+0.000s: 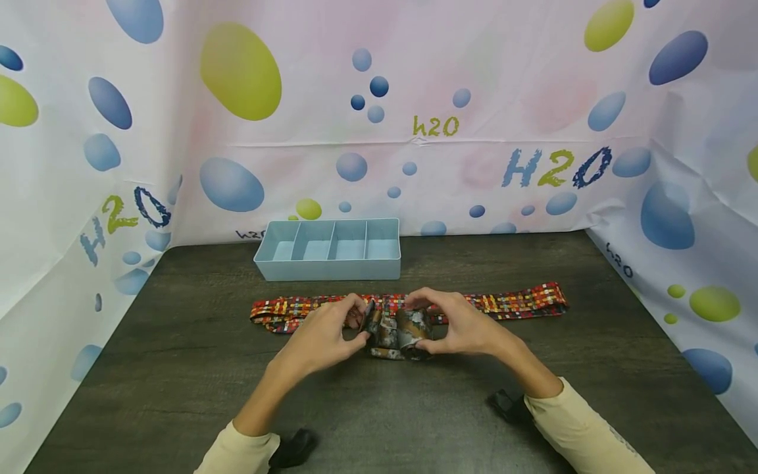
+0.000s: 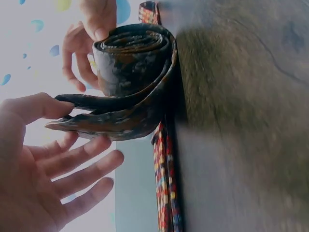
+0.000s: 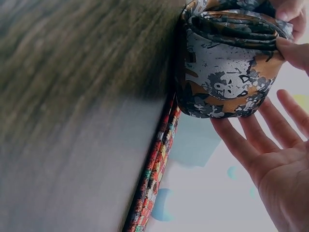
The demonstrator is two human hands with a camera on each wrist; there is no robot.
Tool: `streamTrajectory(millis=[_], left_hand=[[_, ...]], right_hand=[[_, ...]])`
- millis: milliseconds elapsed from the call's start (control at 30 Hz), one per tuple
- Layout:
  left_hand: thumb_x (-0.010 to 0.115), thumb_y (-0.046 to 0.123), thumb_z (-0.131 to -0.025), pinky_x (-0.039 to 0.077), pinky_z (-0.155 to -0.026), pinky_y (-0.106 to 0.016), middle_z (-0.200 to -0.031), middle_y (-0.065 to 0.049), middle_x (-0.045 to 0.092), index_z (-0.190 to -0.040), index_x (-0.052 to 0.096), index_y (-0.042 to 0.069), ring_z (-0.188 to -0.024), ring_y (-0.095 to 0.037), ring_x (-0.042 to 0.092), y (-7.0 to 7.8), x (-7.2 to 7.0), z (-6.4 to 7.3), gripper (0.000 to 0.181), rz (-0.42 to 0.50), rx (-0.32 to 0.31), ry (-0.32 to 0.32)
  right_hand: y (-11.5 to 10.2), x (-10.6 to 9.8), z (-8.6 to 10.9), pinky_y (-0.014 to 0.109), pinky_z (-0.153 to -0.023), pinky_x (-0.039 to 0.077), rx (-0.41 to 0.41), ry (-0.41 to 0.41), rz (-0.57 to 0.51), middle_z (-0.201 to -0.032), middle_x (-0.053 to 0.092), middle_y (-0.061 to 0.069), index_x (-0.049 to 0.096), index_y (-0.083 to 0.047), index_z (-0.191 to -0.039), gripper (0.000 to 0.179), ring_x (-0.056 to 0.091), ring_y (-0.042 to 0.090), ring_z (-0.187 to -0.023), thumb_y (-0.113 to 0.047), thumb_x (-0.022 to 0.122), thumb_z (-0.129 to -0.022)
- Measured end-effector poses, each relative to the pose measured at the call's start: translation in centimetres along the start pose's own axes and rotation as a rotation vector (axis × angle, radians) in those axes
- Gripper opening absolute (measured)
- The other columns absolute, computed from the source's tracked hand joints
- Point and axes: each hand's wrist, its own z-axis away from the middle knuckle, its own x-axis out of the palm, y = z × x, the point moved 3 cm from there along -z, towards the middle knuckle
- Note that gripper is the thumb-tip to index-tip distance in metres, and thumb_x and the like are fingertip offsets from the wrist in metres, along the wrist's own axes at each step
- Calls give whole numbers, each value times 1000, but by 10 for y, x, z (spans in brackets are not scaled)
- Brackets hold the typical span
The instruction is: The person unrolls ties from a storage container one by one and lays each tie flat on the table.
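Observation:
A dark necktie with a brown and grey floral pattern stands on edge, mostly wound into a roll. My left hand pinches its loose end, thumb on one layer and fingers under the other, the two layers slightly parted. Around the coil, my right hand grips with the thumb at one edge and fingertips at the opposite edge. The roll's spiral layers show in the left wrist view, and its patterned outer face in the right wrist view. Just behind lies a red multicolour checked necktie, folded lengthwise.
A light blue box with several compartments stands at the back of the dark wooden table. Behind and at both sides hangs a white sheet printed with coloured ovals. Black straps sit near the wrists.

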Motion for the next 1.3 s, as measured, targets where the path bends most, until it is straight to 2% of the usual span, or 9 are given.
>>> streamTrajectory(millis=[167, 267, 367, 500, 700, 867, 1067, 1167, 1300], left_hand=[[82, 23, -90, 54, -76, -38, -98, 3, 68, -132, 56, 12, -87, -16, 66, -8, -4, 5, 51, 70, -48, -56], [85, 33, -89, 53, -78, -40, -105, 0, 67, -135, 57, 10, -91, -17, 64, -14, -7, 8, 59, 108, -76, -93], [81, 34, -92, 53, -79, -39, -107, -3, 66, -132, 60, 3, -90, -15, 63, -19, -10, 10, 55, 163, -99, -108], [73, 18, -99, 54, -76, -37, -95, -2, 66, -124, 63, -3, -80, -10, 61, -26, -13, 10, 35, 184, -105, -96], [77, 10, -95, 46, -64, -31, -82, 0, 57, -120, 67, -4, -68, -11, 48, -33, -12, 10, 30, 121, -131, -155], [87, 16, -85, 47, -62, -31, -89, 0, 66, -116, 72, 5, -67, -8, 54, -37, -7, 12, 36, -31, -163, -187], [90, 16, -82, 57, -77, -45, -115, -10, 70, -108, 76, 8, -89, -23, 67, -36, -4, 16, 31, -244, -92, -163], [90, 16, -82, 56, -88, -53, -121, -15, 68, -108, 77, 6, -103, -33, 67, -37, -3, 17, 31, -290, -56, -164], [90, 15, -82, 55, -90, -55, -118, -15, 67, -107, 79, 6, -105, -35, 67, -38, -1, 17, 28, -293, -65, -173]], right_hand=[[0, 0, 0, 47, -87, 59, 21, -4, -5, -131, 66, 12, 56, -2, -138, 59, 66, 28, -116, -11, 84, -87], [0, -1, 0, 48, -87, 59, 21, -3, 0, -130, 67, 11, 57, -3, -138, 58, 66, 27, -115, -12, 84, -87], [1, -1, 1, 49, -88, 59, 19, -2, 5, -130, 67, 10, 57, -3, -137, 58, 66, 27, -116, -13, 84, -87], [1, -1, 2, 51, -93, 57, 19, -8, 2, -131, 66, 10, 57, -4, -138, 58, 65, 29, -119, -13, 84, -88], [2, -1, 3, 51, -96, 56, 20, -11, 2, -132, 65, 10, 57, -4, -139, 58, 64, 30, -121, -13, 83, -88], [2, -1, 3, 50, -95, 57, 15, -8, 12, -131, 65, 10, 57, -5, -139, 58, 65, 30, -119, -13, 83, -88], [2, -2, 3, 49, -95, 57, 15, -2, 23, -131, 66, 9, 58, -7, -138, 56, 65, 29, -119, -14, 84, -88], [1, -2, 3, 50, -95, 56, 15, -1, 28, -130, 66, 8, 58, -7, -137, 56, 65, 29, -120, -14, 84, -88], [1, -3, 3, 51, -96, 56, 17, -5, 27, -130, 66, 8, 58, -7, -137, 56, 64, 29, -120, -14, 84, -88]])
